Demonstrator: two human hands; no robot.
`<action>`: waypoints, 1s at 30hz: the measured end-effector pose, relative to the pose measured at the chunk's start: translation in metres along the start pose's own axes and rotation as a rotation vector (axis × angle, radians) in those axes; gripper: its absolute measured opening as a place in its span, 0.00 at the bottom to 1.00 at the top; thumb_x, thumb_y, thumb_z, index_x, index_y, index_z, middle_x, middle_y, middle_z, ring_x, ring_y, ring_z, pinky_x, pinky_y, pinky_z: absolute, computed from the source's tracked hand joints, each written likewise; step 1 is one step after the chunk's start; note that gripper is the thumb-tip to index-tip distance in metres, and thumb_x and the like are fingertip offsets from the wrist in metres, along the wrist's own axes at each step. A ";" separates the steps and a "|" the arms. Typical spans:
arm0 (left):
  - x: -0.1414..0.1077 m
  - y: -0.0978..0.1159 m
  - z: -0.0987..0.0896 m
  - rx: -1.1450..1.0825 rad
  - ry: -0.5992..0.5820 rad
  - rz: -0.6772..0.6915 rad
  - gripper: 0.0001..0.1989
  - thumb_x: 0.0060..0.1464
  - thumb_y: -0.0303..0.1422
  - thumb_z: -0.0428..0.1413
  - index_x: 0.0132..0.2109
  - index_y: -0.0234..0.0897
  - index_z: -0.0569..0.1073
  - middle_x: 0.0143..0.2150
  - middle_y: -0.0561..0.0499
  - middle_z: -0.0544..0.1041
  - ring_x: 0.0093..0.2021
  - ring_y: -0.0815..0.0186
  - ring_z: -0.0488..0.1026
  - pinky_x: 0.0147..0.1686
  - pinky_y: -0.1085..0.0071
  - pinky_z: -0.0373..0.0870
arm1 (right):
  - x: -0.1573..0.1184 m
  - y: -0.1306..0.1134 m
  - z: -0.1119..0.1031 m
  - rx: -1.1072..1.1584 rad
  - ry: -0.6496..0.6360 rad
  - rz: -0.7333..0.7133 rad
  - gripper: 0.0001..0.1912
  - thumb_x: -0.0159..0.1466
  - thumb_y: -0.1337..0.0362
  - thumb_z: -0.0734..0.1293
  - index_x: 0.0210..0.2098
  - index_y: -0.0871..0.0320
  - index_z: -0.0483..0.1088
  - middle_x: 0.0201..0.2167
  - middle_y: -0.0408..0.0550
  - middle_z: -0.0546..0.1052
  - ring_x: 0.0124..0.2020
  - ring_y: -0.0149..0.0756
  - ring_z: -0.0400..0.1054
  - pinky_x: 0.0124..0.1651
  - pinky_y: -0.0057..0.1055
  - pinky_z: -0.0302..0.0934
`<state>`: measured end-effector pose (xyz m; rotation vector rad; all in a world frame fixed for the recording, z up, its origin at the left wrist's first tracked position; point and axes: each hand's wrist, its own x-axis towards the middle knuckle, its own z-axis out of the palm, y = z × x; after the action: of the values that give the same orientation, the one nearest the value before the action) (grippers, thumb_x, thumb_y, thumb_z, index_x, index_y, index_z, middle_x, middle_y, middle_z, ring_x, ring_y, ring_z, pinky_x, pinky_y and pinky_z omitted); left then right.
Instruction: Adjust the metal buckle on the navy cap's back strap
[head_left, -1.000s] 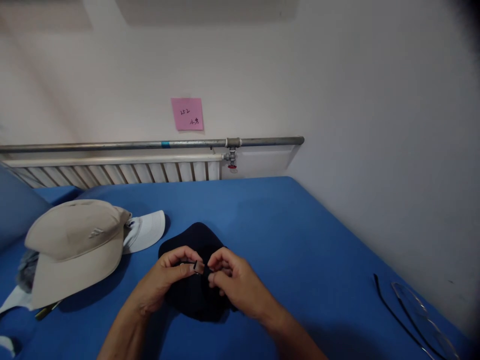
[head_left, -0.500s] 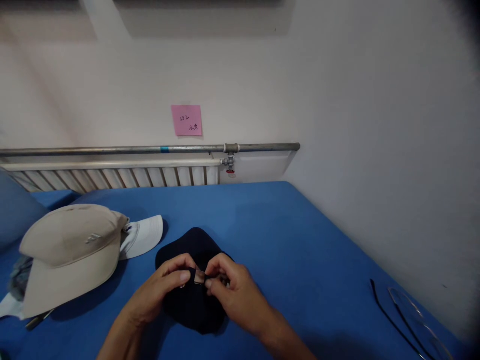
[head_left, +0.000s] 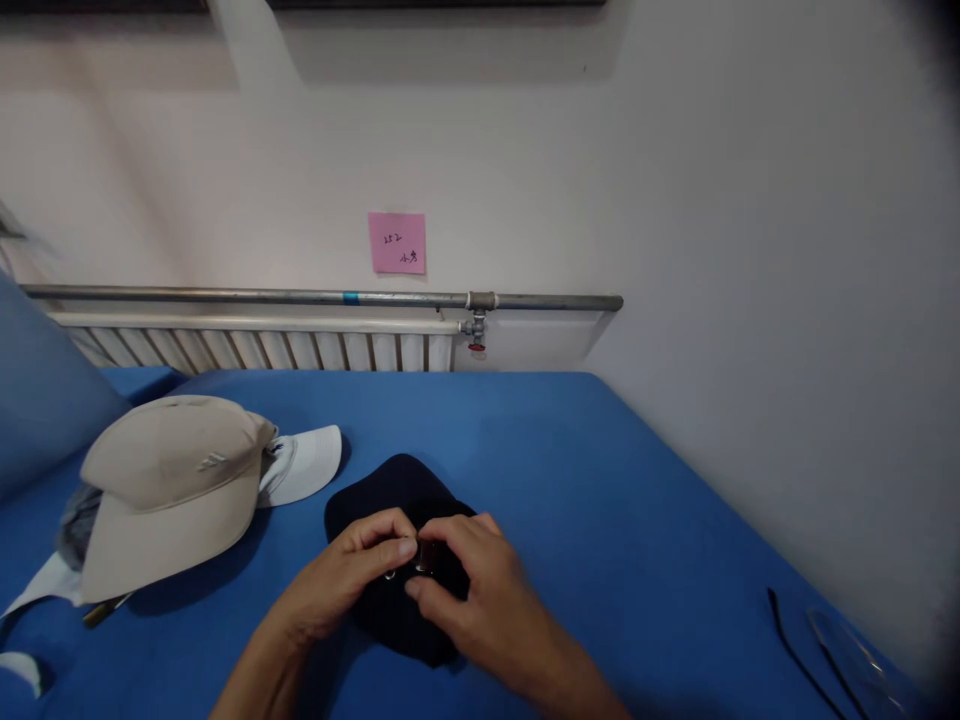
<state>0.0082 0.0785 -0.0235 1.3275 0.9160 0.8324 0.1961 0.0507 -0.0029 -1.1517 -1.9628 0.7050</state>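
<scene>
A dark navy cap (head_left: 401,625) lies on the blue sheet, with both hands over its strap side. My left hand (head_left: 360,565) pinches the dark strap between thumb and index finger, near a small metal ring. A shiny metal buckle (head_left: 425,557) shows between the two hands. My right hand (head_left: 472,580) is at the buckle's right side, index finger touching it and the thumb a little apart below. The strap's path behind the fingers is partly hidden.
At left, a beige cap (head_left: 172,470) rests over a white cap (head_left: 311,465) and a grey item. Glasses (head_left: 825,650) lie at the lower right. A blue pillow (head_left: 45,390) is at far left. Behind the blue bed (head_left: 525,440) are a radiator (head_left: 300,350) and a pipe.
The view has shifted left, so things appear further right. My right thumb has moved away from the index finger, and the buckle has tilted and looks darker.
</scene>
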 end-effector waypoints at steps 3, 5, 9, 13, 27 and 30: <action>-0.002 0.001 -0.001 0.017 0.005 -0.003 0.14 0.53 0.43 0.60 0.29 0.36 0.72 0.26 0.56 0.66 0.30 0.70 0.59 0.33 0.74 0.57 | -0.001 -0.002 0.002 -0.045 0.047 -0.043 0.05 0.58 0.71 0.68 0.33 0.55 0.72 0.30 0.40 0.77 0.34 0.32 0.68 0.46 0.34 0.56; -0.005 0.001 -0.005 0.005 0.000 -0.041 0.14 0.54 0.43 0.60 0.31 0.37 0.73 0.28 0.56 0.67 0.30 0.69 0.60 0.32 0.74 0.57 | -0.002 -0.001 0.002 -0.063 0.069 -0.050 0.05 0.57 0.72 0.68 0.32 0.56 0.72 0.29 0.40 0.78 0.33 0.32 0.68 0.45 0.34 0.56; -0.011 0.001 -0.017 -0.009 -0.004 -0.085 0.14 0.54 0.44 0.60 0.32 0.37 0.74 0.33 0.53 0.73 0.34 0.67 0.64 0.36 0.72 0.59 | -0.003 0.003 0.001 -0.078 0.072 -0.047 0.05 0.57 0.72 0.68 0.31 0.56 0.71 0.30 0.40 0.78 0.32 0.32 0.69 0.44 0.34 0.56; -0.016 0.001 -0.027 -0.037 0.000 -0.053 0.14 0.53 0.43 0.61 0.31 0.37 0.73 0.40 0.50 0.78 0.41 0.63 0.68 0.42 0.70 0.60 | -0.002 0.004 0.000 -0.065 0.072 -0.029 0.06 0.57 0.71 0.68 0.33 0.54 0.72 0.31 0.40 0.79 0.33 0.32 0.69 0.44 0.34 0.57; -0.014 0.001 -0.025 -0.249 0.012 -0.060 0.15 0.51 0.43 0.63 0.31 0.36 0.70 0.39 0.49 0.78 0.36 0.65 0.70 0.37 0.71 0.61 | 0.000 0.006 -0.001 0.032 0.034 0.082 0.10 0.57 0.71 0.67 0.37 0.53 0.74 0.32 0.40 0.78 0.35 0.33 0.70 0.42 0.33 0.59; -0.013 0.003 -0.024 -0.279 0.005 -0.048 0.17 0.50 0.44 0.63 0.30 0.36 0.68 0.36 0.49 0.77 0.33 0.66 0.68 0.33 0.72 0.59 | 0.000 0.007 -0.002 0.128 0.008 0.116 0.13 0.56 0.72 0.66 0.39 0.52 0.74 0.34 0.42 0.78 0.38 0.35 0.70 0.43 0.33 0.62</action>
<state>-0.0184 0.0773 -0.0200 1.0575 0.8002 0.8916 0.2018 0.0540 -0.0072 -1.1952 -1.8269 0.8726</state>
